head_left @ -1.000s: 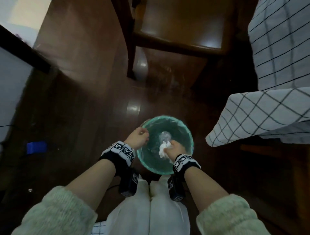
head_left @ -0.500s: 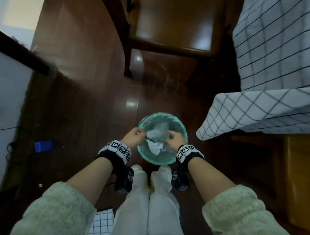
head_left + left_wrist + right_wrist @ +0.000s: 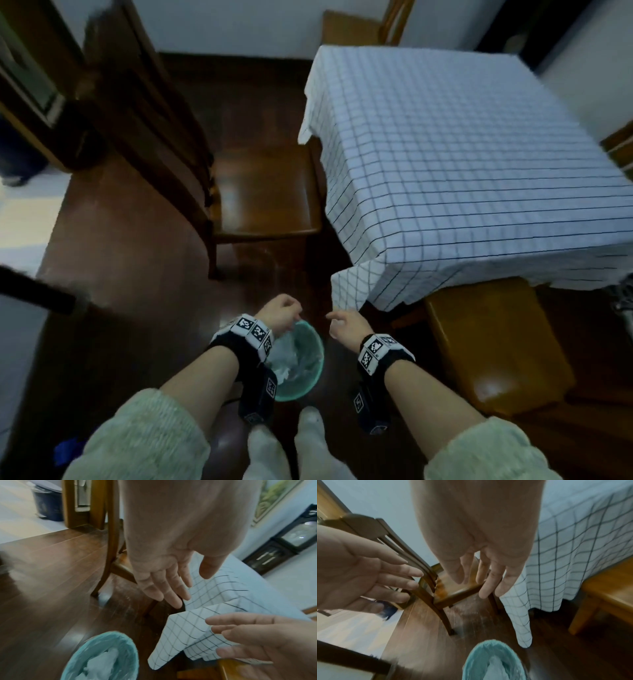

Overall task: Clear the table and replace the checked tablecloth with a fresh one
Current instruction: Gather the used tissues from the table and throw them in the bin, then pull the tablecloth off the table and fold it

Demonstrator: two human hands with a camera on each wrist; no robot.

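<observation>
A white checked tablecloth (image 3: 462, 164) with thin dark lines covers the table, its corners hanging down.

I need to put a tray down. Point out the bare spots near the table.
The checked tablecloth lies bare across the whole top. The chair seat left of it and the stool by its near edge are bare too. It is tight on the floor around the bin, between both hands and the hanging cloth corner.

Dark glossy wood floor (image 3: 144, 274), pale walls (image 3: 239, 24), a wooden chair (image 3: 263, 192) and stool (image 3: 493, 346).
</observation>
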